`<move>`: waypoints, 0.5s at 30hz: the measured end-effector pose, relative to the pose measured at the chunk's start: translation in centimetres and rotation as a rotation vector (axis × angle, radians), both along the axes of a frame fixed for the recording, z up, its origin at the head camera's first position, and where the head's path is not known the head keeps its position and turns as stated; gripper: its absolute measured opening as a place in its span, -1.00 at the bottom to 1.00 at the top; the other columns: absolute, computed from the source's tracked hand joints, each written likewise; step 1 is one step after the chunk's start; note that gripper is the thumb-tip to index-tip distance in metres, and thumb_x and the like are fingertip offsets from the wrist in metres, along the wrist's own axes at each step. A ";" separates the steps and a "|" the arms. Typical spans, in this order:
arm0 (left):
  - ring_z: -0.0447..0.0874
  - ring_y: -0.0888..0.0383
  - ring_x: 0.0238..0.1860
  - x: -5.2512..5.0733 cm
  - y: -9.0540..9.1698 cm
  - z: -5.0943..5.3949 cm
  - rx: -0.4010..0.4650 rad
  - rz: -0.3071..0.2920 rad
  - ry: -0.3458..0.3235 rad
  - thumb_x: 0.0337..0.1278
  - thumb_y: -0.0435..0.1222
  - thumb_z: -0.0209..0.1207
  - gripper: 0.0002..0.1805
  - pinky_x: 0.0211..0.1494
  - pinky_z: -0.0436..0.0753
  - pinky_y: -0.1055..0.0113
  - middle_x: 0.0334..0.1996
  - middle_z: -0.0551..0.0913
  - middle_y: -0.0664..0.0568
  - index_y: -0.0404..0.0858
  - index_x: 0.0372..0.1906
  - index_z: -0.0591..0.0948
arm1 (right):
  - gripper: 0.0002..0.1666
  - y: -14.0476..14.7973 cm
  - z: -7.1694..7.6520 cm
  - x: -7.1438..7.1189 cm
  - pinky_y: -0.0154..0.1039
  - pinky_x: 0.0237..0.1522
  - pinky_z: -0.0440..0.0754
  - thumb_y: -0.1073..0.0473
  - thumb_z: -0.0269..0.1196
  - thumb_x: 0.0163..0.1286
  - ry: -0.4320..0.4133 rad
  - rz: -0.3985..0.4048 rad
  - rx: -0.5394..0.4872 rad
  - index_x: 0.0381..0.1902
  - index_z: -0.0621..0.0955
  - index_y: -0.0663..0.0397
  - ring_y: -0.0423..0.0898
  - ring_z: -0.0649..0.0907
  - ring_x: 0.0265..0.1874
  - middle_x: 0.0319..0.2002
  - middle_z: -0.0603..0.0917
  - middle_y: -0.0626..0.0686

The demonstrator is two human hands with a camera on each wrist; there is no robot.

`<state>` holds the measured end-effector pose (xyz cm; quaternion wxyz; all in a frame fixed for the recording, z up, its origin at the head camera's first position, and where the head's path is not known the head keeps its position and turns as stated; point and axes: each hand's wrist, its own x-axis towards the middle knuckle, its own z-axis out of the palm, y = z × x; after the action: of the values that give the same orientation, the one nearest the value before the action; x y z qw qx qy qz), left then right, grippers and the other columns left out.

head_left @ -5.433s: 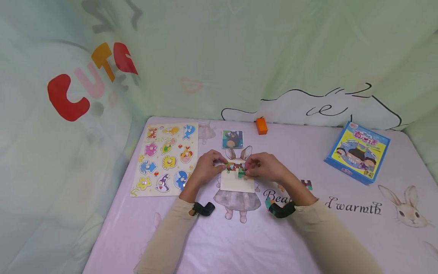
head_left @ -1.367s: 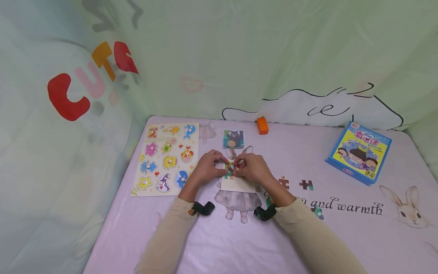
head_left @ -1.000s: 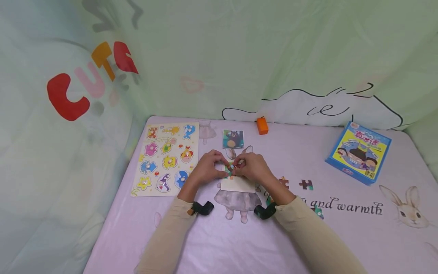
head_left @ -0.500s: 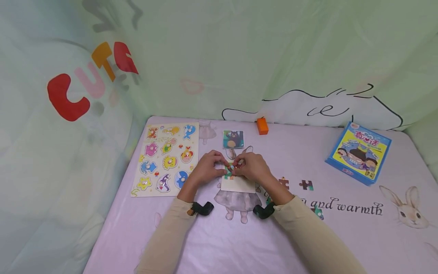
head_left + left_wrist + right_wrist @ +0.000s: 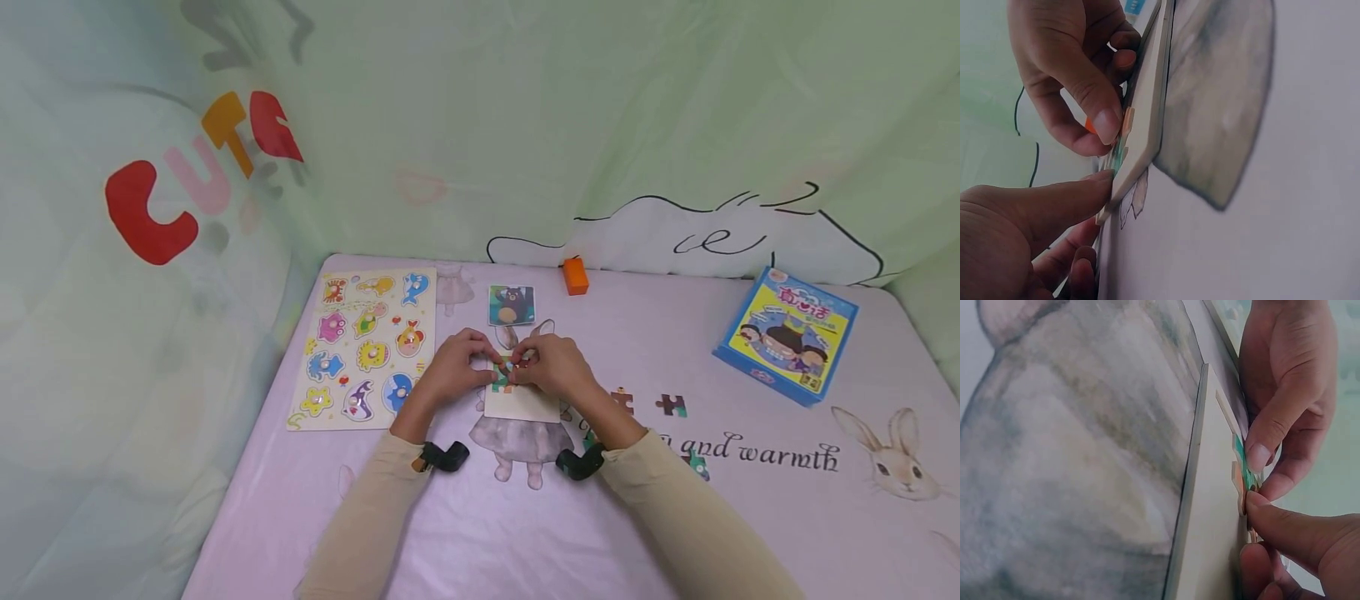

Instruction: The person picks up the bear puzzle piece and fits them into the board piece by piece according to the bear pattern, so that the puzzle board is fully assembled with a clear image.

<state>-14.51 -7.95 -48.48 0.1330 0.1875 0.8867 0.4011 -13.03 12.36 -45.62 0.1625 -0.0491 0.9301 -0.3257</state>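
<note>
A small pale wooden puzzle board point(image 5: 521, 408) lies at the middle of the table, with green and orange jigsaw pieces point(image 5: 499, 386) along its upper left. At its left edge my left hand point(image 5: 453, 367) grips the board, the thumb on the pieces. My right hand point(image 5: 558, 367) pinches a small reddish-brown puzzle piece between thumb and index finger, right against the left fingertips. Most of that piece is covered by fingers. In the right wrist view a green piece point(image 5: 1239, 450) and an orange piece point(image 5: 1239, 484) sit on the board beside the fingertips.
Loose puzzle pieces lie to the right: a brown one point(image 5: 671, 405), another point(image 5: 622, 401) and a teal one point(image 5: 698, 467). A bear picture card point(image 5: 512, 305) and an orange block point(image 5: 575, 276) are behind. A sea-animal peg board point(image 5: 360, 350) lies left, a blue box point(image 5: 787, 333) right.
Several seconds ago my right hand held a green piece farther right over the board; now it is farther left, close to the left hand. Over the last second both hands stay nearly still.
</note>
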 end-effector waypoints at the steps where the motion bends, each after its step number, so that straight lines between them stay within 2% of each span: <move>1: 0.52 -0.05 0.20 0.0 0.0 0.0 0.001 0.000 0.001 0.10 -0.32 0.43 -0.79 0.25 0.49 0.07 0.15 0.59 -0.07 -0.18 -0.12 0.79 | -0.75 0.0 0.0 0.0 -0.30 -0.51 0.40 0.04 0.53 0.20 0.003 0.000 -0.005 -0.20 0.75 -0.05 -0.06 0.52 -0.48 -0.47 0.64 0.03; 6: 0.52 -0.04 0.20 0.0 0.0 -0.1 -0.002 0.002 0.010 0.10 -0.32 0.44 -0.79 0.27 0.49 0.06 0.14 0.59 -0.06 -0.19 -0.12 0.78 | -0.75 0.3 0.0 0.2 -0.29 -0.50 0.40 0.06 0.51 0.22 0.027 0.014 -0.021 -0.18 0.77 -0.01 -0.08 0.53 -0.50 -0.48 0.65 0.02; 15: 0.51 -0.02 0.20 0.0 0.1 -0.3 -0.009 0.010 0.003 0.11 -0.32 0.43 -0.80 0.24 0.51 0.09 0.14 0.59 -0.05 -0.19 -0.13 0.78 | -0.73 1.3 0.0 0.6 -0.27 -0.48 0.42 0.03 0.48 0.25 0.047 0.016 -0.012 -0.12 0.78 -0.04 -0.06 0.54 -0.42 -0.46 0.67 -0.01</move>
<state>-14.54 -7.89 -48.79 0.1304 0.1833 0.8897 0.3973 -12.41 13.64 -45.61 0.1428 -0.0650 0.9312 -0.3289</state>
